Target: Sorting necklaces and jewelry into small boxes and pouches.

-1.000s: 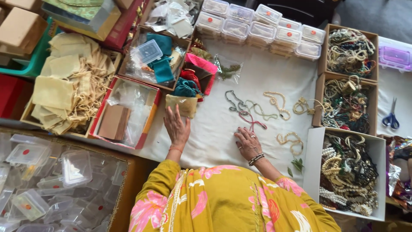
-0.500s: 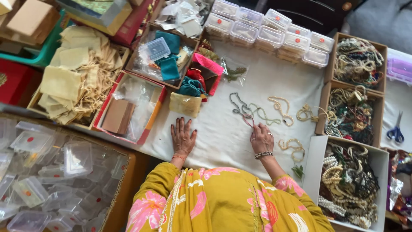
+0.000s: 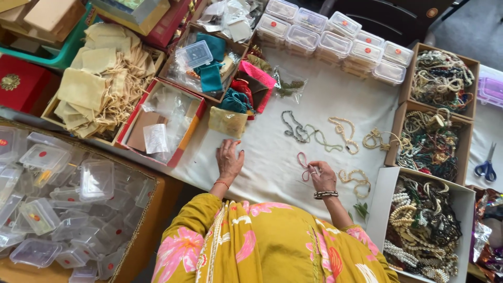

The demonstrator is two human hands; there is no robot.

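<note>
My right hand (image 3: 323, 177), a dark beaded bracelet on its wrist, pinches a thin pink bead strand (image 3: 302, 160) that loops on the white cloth (image 3: 272, 173). My left hand (image 3: 229, 158) rests flat on the cloth with fingers spread and holds nothing. Just beyond its fingertips lies a small gold pouch (image 3: 227, 121). Loose necklaces lie past the right hand: a grey-green one (image 3: 298, 130), a cream one (image 3: 343, 131) and a pale one (image 3: 356, 178).
Open boxes of tangled bead necklaces (image 3: 427, 225) line the right side. Small lidded plastic boxes (image 3: 335, 42) stand in a row at the back. A carton of empty clear containers (image 3: 57, 204) fills the left. Beige drawstring pouches (image 3: 99, 78) and blue scissors (image 3: 487, 165) are in view.
Both hands have drawn back toward my body. My right hand now pinches the pink strand, pulled away from the other necklaces. The left hand moved off the gold pouch.
</note>
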